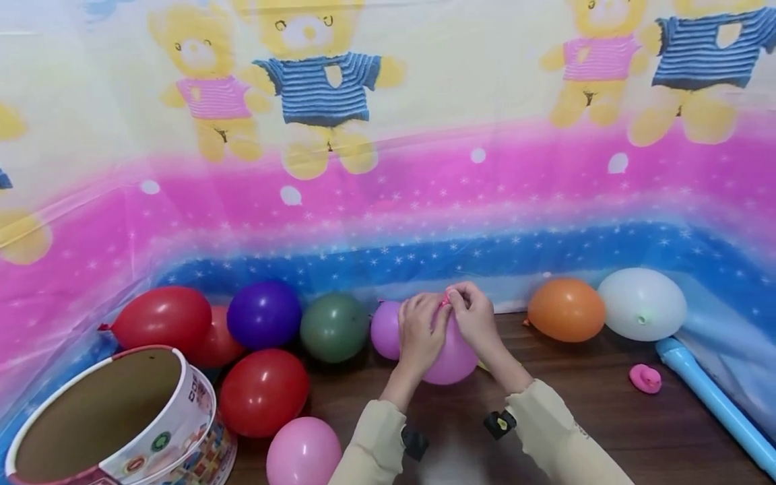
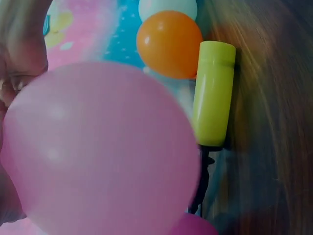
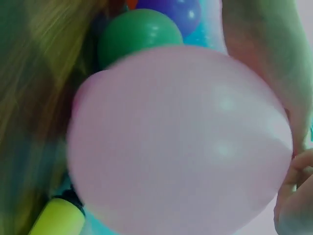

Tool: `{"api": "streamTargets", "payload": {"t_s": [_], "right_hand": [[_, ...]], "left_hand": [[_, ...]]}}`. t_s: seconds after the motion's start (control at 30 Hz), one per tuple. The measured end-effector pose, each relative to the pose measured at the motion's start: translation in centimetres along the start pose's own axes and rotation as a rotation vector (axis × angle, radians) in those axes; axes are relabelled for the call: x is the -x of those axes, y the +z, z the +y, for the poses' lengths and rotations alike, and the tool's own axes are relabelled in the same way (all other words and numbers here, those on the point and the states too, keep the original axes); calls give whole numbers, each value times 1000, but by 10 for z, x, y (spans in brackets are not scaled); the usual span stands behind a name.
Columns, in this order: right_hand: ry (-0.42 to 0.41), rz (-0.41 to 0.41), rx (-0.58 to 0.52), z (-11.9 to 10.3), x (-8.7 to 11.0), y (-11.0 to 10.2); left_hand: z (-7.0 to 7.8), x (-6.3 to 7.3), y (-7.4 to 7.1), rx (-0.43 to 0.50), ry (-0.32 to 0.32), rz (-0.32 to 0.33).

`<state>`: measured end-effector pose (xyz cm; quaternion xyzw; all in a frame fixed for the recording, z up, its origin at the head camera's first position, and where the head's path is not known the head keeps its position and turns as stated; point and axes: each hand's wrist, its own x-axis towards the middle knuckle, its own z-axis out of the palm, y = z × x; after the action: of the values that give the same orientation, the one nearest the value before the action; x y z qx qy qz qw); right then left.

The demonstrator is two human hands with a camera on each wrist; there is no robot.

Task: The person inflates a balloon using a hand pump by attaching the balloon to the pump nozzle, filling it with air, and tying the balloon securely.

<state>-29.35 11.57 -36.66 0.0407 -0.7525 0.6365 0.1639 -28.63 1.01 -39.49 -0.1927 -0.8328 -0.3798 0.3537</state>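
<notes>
Both hands meet at the neck of an inflated pink balloon (image 1: 451, 362), which hangs below them. The left hand (image 1: 421, 331) pinches the neck from one side. From the other side the right hand (image 1: 475, 315) pinches the same pink neck (image 1: 447, 296) between thumb and finger. In the left wrist view the balloon (image 2: 102, 147) fills much of the picture, and in the right wrist view the balloon (image 3: 181, 142) hides most of the fingers. Behind the left hand sits a smaller purple-pink balloon (image 1: 385, 330), partly covered.
Left stand a large bucket (image 1: 151, 434) and red (image 1: 264, 393), blue (image 1: 264, 314), green (image 1: 335, 327) and light pink balloons (image 1: 304, 451). Right lie orange (image 1: 567, 310) and white balloons (image 1: 642, 304), a pink toy duck (image 1: 645, 378) and a blue tube (image 1: 715, 404). A yellow-green pump (image 2: 213, 93) lies beside the held balloon.
</notes>
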Motion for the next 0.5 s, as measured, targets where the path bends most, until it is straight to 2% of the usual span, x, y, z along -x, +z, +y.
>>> {"api": "streamTargets", "payload": {"t_s": [0.1,0.3,0.37,0.43,0.5], "right_hand": [[32,13,-55,-8,-8,-11],[120,158,-213,-20,-33,-46],[142,203,-275,-20,-40,-57],[152,209,-297,-18,-43,-63],[162,176,-232,-16,-40,-62]], "left_hand": [[1,-4,-4,29,0,-34],[-8,-1,-29,322,-194,-226],[-12,4,-38,371,-224,-277],[-15,9,-42,389,-224,-307],[-15,14,-43,407,-247,-311]]}}
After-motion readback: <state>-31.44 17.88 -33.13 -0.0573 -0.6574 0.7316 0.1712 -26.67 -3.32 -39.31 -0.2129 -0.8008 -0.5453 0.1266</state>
